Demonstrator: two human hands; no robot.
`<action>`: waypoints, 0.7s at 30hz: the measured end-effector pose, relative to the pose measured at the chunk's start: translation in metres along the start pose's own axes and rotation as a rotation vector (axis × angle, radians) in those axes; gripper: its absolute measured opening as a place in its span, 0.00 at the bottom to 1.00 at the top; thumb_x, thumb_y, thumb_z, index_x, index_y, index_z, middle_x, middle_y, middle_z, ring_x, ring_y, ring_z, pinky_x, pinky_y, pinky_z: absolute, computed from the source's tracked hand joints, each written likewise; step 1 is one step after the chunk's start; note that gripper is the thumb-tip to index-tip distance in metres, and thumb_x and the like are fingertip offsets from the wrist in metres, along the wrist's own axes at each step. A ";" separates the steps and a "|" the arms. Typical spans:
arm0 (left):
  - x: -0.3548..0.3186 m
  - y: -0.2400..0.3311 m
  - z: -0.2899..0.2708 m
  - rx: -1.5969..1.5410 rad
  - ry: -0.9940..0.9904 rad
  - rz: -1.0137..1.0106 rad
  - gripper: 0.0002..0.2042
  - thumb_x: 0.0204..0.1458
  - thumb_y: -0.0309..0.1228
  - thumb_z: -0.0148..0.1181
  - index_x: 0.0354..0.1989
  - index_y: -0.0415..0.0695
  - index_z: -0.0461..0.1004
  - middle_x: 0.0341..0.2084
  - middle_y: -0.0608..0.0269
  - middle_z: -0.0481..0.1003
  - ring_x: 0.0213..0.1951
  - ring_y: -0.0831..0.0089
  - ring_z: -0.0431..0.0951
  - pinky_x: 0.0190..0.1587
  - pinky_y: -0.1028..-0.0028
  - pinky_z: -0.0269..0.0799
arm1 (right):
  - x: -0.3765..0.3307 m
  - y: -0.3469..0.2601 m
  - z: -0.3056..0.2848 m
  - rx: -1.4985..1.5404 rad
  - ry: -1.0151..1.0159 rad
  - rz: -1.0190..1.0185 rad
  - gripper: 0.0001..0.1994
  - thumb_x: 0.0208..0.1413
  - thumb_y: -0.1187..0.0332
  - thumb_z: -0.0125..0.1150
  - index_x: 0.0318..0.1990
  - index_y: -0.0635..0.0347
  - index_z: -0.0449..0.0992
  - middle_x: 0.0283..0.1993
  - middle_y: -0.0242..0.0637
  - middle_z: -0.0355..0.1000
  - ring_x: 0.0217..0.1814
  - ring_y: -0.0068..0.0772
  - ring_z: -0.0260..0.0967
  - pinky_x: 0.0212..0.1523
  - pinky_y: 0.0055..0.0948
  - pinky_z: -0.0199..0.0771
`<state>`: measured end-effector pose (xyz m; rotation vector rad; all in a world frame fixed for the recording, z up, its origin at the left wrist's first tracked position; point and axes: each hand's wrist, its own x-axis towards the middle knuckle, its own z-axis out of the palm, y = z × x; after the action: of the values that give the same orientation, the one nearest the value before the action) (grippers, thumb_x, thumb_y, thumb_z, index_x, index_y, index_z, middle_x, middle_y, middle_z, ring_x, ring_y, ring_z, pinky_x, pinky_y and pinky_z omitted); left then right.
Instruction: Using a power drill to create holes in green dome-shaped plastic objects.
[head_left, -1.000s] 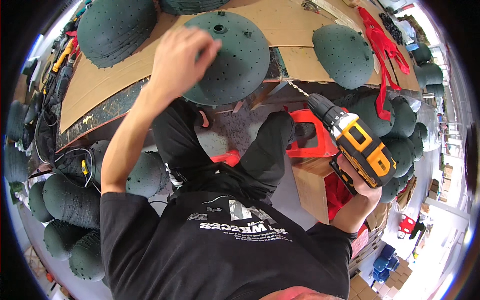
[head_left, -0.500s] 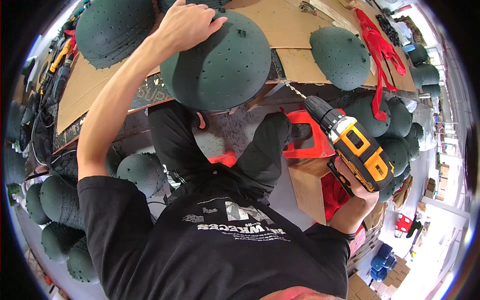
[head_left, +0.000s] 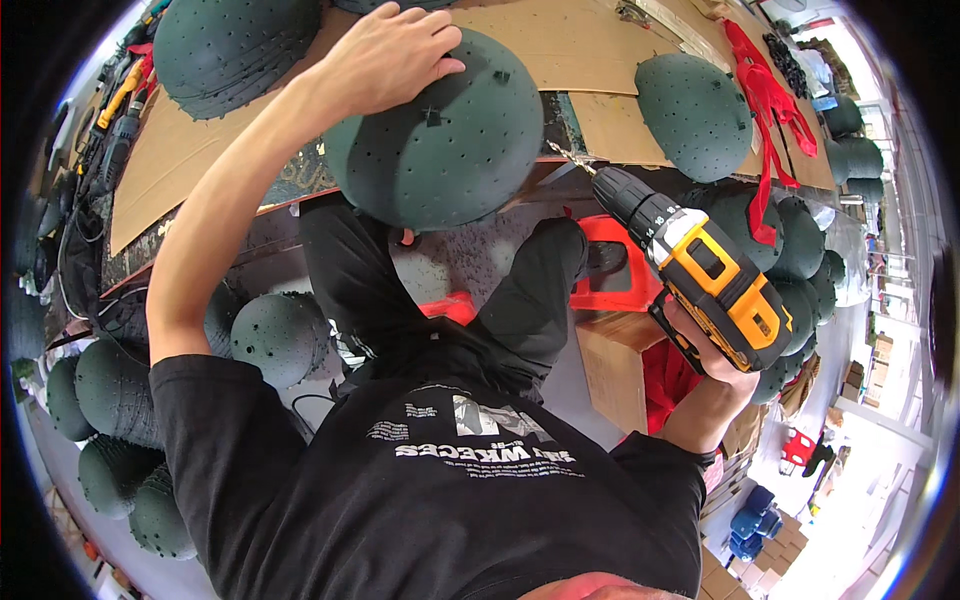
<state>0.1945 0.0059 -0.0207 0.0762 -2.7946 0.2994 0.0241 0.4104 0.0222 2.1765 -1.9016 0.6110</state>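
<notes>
A dark green dome [head_left: 440, 160], dotted with small holes, leans over the near edge of the work table in front of me. My left hand [head_left: 395, 62] is on its far upper part, fingers together and bent over the surface, holding it. Two small dark square marks show near that hand. To the right, my right hand [head_left: 705, 345] grips a yellow and black cordless drill [head_left: 715, 280] by its handle. Its long twist bit [head_left: 572, 158] points toward the dome's right side, apart from it. The fingers round the handle are partly hidden by the drill body.
Another holed dome [head_left: 695, 117] rests on cardboard [head_left: 545, 45] at the right, beside red straps [head_left: 765, 95]. Stacked domes [head_left: 235, 50] stand at the table's far left. More domes lie on both sides. A red stool [head_left: 610, 265] and a cardboard box [head_left: 612, 375] are below the drill.
The dome has turned a little, and a second square mark now shows beside my left hand. That hand has shifted slightly right. The drill's bit has moved left and farther away from me.
</notes>
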 end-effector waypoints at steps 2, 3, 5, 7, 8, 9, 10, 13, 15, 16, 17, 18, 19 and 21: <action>0.005 0.007 0.023 -0.058 0.082 0.050 0.15 0.59 0.40 0.58 0.38 0.38 0.75 0.40 0.51 0.77 0.48 0.54 0.75 0.53 0.59 0.67 | 0.001 -0.002 -0.006 0.001 -0.019 0.036 0.15 0.44 0.80 0.72 0.42 0.61 0.82 0.42 0.37 0.81 0.41 0.37 0.80 0.44 0.30 0.79; 0.003 0.009 0.037 -0.123 0.247 -0.018 0.13 0.60 0.39 0.57 0.35 0.39 0.73 0.39 0.54 0.76 0.45 0.54 0.75 0.50 0.59 0.67 | 0.004 -0.002 -0.004 0.070 -0.030 0.093 0.15 0.44 0.80 0.72 0.42 0.60 0.83 0.42 0.36 0.81 0.41 0.36 0.80 0.45 0.30 0.79; -0.003 0.017 0.055 -0.260 0.373 -0.162 0.11 0.59 0.37 0.59 0.38 0.41 0.70 0.45 0.58 0.74 0.47 0.53 0.73 0.52 0.59 0.67 | 0.009 -0.001 -0.001 0.133 -0.045 0.159 0.14 0.44 0.80 0.72 0.41 0.60 0.83 0.42 0.36 0.81 0.42 0.36 0.80 0.45 0.30 0.78; -0.009 0.023 0.067 -0.354 0.425 -0.234 0.12 0.58 0.38 0.61 0.40 0.42 0.72 0.47 0.58 0.75 0.49 0.54 0.74 0.53 0.60 0.67 | 0.017 0.004 0.006 0.231 -0.011 0.231 0.15 0.43 0.81 0.72 0.41 0.60 0.83 0.43 0.35 0.81 0.44 0.36 0.80 0.47 0.29 0.78; -0.013 0.024 0.071 -0.440 0.474 -0.310 0.13 0.57 0.39 0.62 0.42 0.43 0.74 0.48 0.59 0.75 0.51 0.55 0.74 0.55 0.61 0.67 | 0.022 0.006 0.011 0.285 0.007 0.263 0.15 0.42 0.81 0.72 0.41 0.60 0.83 0.44 0.34 0.81 0.44 0.36 0.80 0.47 0.29 0.78; -0.017 0.023 0.074 -0.438 0.471 -0.315 0.13 0.57 0.39 0.62 0.42 0.43 0.74 0.48 0.59 0.75 0.51 0.55 0.74 0.55 0.61 0.67 | 0.032 0.006 0.012 0.339 -0.025 0.309 0.17 0.42 0.80 0.73 0.43 0.60 0.82 0.45 0.35 0.81 0.44 0.35 0.80 0.47 0.29 0.78; -0.017 0.023 0.076 -0.431 0.496 -0.320 0.13 0.56 0.40 0.63 0.43 0.45 0.76 0.51 0.59 0.76 0.53 0.56 0.74 0.56 0.62 0.67 | 0.032 0.007 0.014 0.592 0.010 0.405 0.17 0.43 0.79 0.74 0.45 0.61 0.81 0.45 0.37 0.80 0.44 0.35 0.80 0.47 0.29 0.78; -0.018 0.023 0.081 -0.457 0.516 -0.343 0.14 0.55 0.42 0.65 0.44 0.48 0.79 0.53 0.60 0.76 0.56 0.58 0.74 0.59 0.63 0.66 | 0.051 0.011 0.017 0.427 -0.104 0.339 0.17 0.45 0.77 0.74 0.45 0.60 0.80 0.44 0.36 0.80 0.43 0.33 0.79 0.46 0.29 0.77; -0.016 0.023 0.081 -0.489 0.510 -0.359 0.14 0.54 0.42 0.65 0.44 0.48 0.81 0.54 0.60 0.77 0.57 0.58 0.74 0.59 0.63 0.66 | 0.057 0.013 0.018 0.398 -0.113 0.316 0.17 0.45 0.77 0.74 0.45 0.60 0.80 0.44 0.35 0.80 0.43 0.33 0.78 0.46 0.30 0.77; -0.016 0.023 0.080 -0.488 0.516 -0.359 0.14 0.54 0.42 0.66 0.44 0.48 0.81 0.53 0.60 0.77 0.57 0.59 0.74 0.59 0.63 0.66 | 0.060 0.014 0.019 0.377 -0.117 0.289 0.17 0.45 0.77 0.74 0.45 0.59 0.80 0.44 0.35 0.80 0.43 0.33 0.78 0.47 0.30 0.77; -0.016 0.023 0.080 -0.487 0.521 -0.358 0.14 0.54 0.42 0.66 0.44 0.48 0.81 0.53 0.60 0.77 0.57 0.59 0.74 0.59 0.63 0.67 | 0.064 0.013 0.019 0.409 -0.122 0.321 0.18 0.45 0.76 0.74 0.45 0.59 0.80 0.43 0.35 0.80 0.43 0.35 0.78 0.47 0.31 0.76; -0.017 0.023 0.081 -0.490 0.521 -0.360 0.14 0.54 0.42 0.66 0.44 0.48 0.81 0.53 0.60 0.77 0.57 0.59 0.74 0.59 0.63 0.67 | 0.066 0.013 0.019 0.408 -0.125 0.323 0.18 0.45 0.76 0.74 0.45 0.59 0.80 0.43 0.35 0.80 0.43 0.35 0.78 0.47 0.31 0.76; -0.017 0.022 0.081 -0.491 0.524 -0.366 0.14 0.53 0.42 0.66 0.43 0.48 0.81 0.53 0.61 0.77 0.57 0.59 0.74 0.59 0.63 0.67 | 0.068 0.014 0.019 0.375 -0.139 0.305 0.18 0.45 0.76 0.74 0.46 0.59 0.80 0.43 0.36 0.80 0.43 0.36 0.78 0.47 0.31 0.76; -0.017 0.022 0.082 -0.495 0.528 -0.374 0.14 0.53 0.42 0.66 0.43 0.48 0.82 0.53 0.61 0.77 0.57 0.59 0.74 0.59 0.63 0.67 | 0.070 0.014 0.018 0.341 -0.155 0.289 0.18 0.45 0.75 0.74 0.46 0.59 0.80 0.44 0.36 0.80 0.43 0.36 0.78 0.47 0.31 0.76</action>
<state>0.1830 0.0098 -0.1065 0.3402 -2.1937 -0.4064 0.0204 0.3374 0.0336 2.2109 -2.3727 0.8995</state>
